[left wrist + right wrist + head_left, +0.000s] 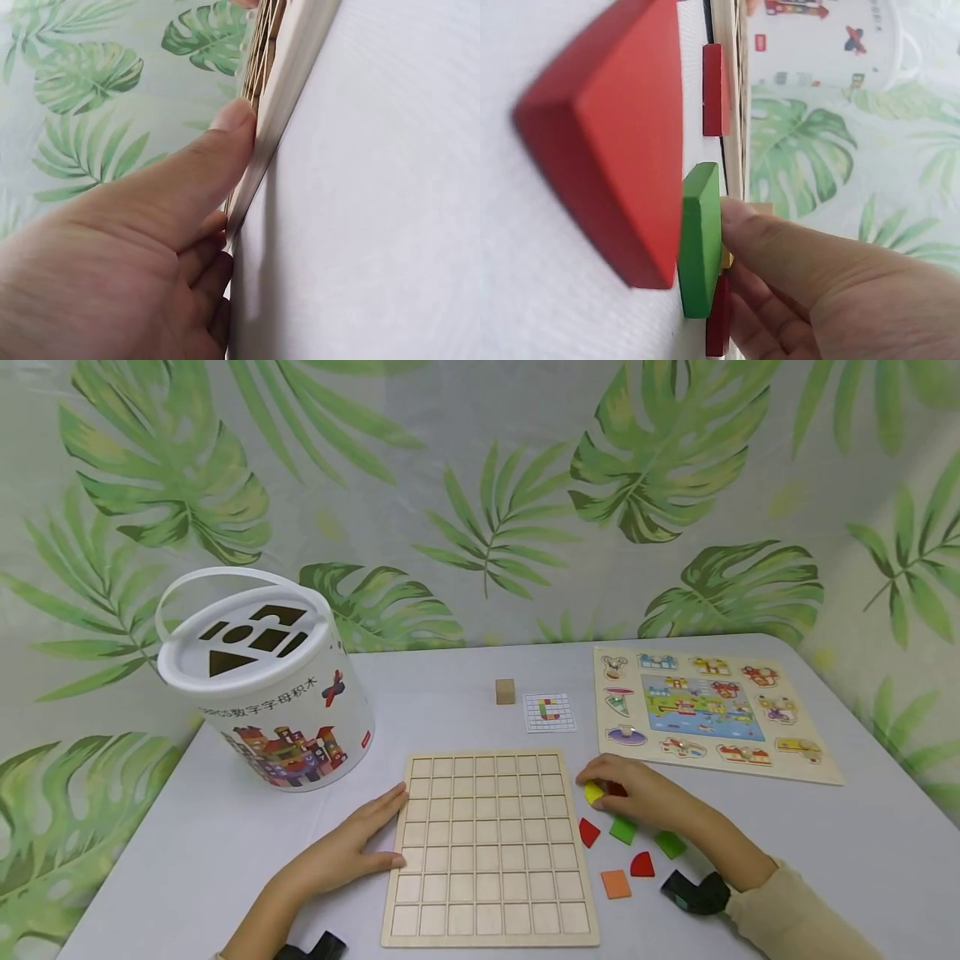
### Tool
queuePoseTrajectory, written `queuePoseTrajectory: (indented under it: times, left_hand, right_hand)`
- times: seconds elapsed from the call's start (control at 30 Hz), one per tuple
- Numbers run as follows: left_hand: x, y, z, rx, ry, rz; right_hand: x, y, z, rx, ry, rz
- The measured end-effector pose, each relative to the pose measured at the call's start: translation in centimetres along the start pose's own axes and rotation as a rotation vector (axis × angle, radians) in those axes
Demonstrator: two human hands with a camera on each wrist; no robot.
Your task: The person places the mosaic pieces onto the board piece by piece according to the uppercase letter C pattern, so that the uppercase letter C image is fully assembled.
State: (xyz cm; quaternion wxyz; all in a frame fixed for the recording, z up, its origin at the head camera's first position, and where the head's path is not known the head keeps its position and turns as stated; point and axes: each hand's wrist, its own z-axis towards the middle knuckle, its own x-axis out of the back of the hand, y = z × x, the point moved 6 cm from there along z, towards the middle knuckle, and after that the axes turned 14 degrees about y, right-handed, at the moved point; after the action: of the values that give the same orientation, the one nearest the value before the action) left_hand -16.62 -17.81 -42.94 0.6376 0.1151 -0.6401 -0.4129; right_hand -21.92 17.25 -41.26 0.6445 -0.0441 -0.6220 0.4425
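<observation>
Left hand [358, 837]: fingers extended, thumb spread away from them, touching the left edge of the grid board [491, 856].
Right hand [637, 787]: thumb and fingertips pinching the yellow piece [592, 792], right of the grid board.
Yellow piece: just beside the far part of the grid board's right edge, partly hidden by the pinch; lifted or resting, cannot tell.
Grid board: flat on the white table [450, 697], square cells bare.
Dark red piece [617, 789]: right of the grid board, partly under the right hand.
Red quarter-round [588, 832]: near the grid board's right edge.
Green pieces [622, 829]: two, right of the grid board, one nearer to it than the other.
Second red quarter-round [642, 865]: farther right of the grid board.
Orange square [616, 884]: near the grid board's right edge, toward its near end.
Wooden block [505, 692]: beyond the grid board's far edge.
Pattern card [549, 713]: beyond the same edge, beside the wooden block.
Picture puzzle [701, 714]: beyond the grid board, to its right.
White bucket [300, 727]: beyond the grid board, to its left, lid on.
</observation>
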Motion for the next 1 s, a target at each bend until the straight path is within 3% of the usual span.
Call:
queuePoseTrajectory:
  times: [0.4, 0.63, 0.87, 1.0]
  left_hand:
    - [0.2, -0.2, 0.2, -0.030, 0.009, -0.047]
    - [0.1, -0.2, 0.2, -0.017, 0.013, -0.052]
    - [0.1, -0.4, 0.3, -0.007, 0.016, -0.067]
    - [0.2, -0.4, 0.3, -0.003, 0.018, -0.072]
  right_hand:
    - [0.1, -0.2, 0.0, -0.021, -0.020, -0.073]
    - [0.8, -0.9, 0.1, -0.075, 0.052, -0.023]
    - [1.9, -4.9, 1.6, 0.089, 0.173, 0.005]
    - [1.6, -7.3, 3.3, 0.173, 0.260, 0.019]
